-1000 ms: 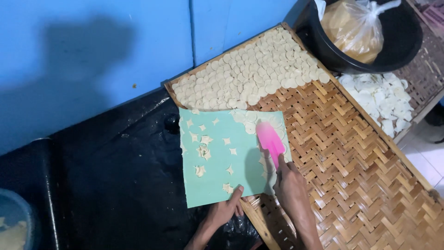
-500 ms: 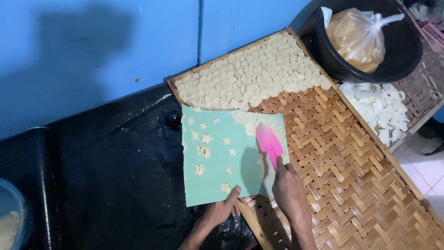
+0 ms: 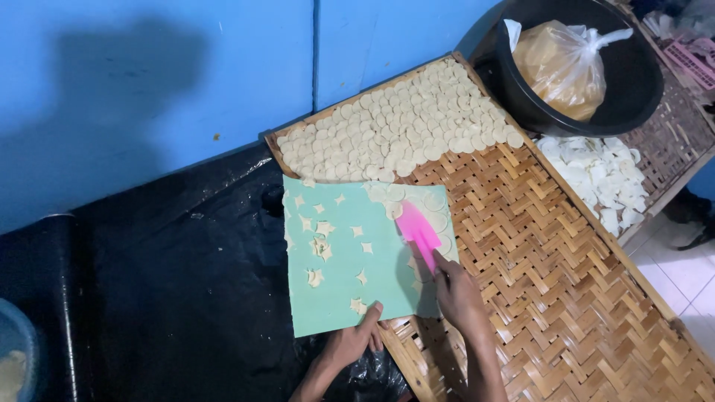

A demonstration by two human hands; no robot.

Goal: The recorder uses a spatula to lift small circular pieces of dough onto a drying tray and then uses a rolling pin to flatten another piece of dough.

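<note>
Meanwhile the woven bamboo tray (image 3: 566,283) and the black sheet (image 3: 171,275) lie as they did a second ago; what has changed is small and sits on the pale green board (image 3: 350,279). The pink scraper (image 3: 417,232) has crept a little further toward the board's far right corner, where the last pale dough rounds (image 3: 432,216) cling, and the cluster there looks slightly thinner than half a second back, though the blade hides part of it, so I would not swear to a count. Judged from that, the rounds are being lifted off the board and passed to the tray, where a dense bed of laid-out rounds (image 3: 402,126) already fills the far end, just beyond the scraper's tip.

The right hand (image 3: 458,294) reaches out over the board's near right edge, forearm rising from the lower frame, its fingers clenched around the scraper's handle with the blade pointing away and to the left. The left hand (image 3: 357,339) lies at the board's near edge, thumb on top and fingers seemingly curled beneath, pinching the board steady.

Left of the right hand's fingers, star-shaped dough scraps (image 3: 322,246) dot the green surface. Far beyond, a black tub (image 3: 633,82) holds a tied plastic bag (image 3: 566,63), with loose white pieces (image 3: 603,175) below it.
</note>
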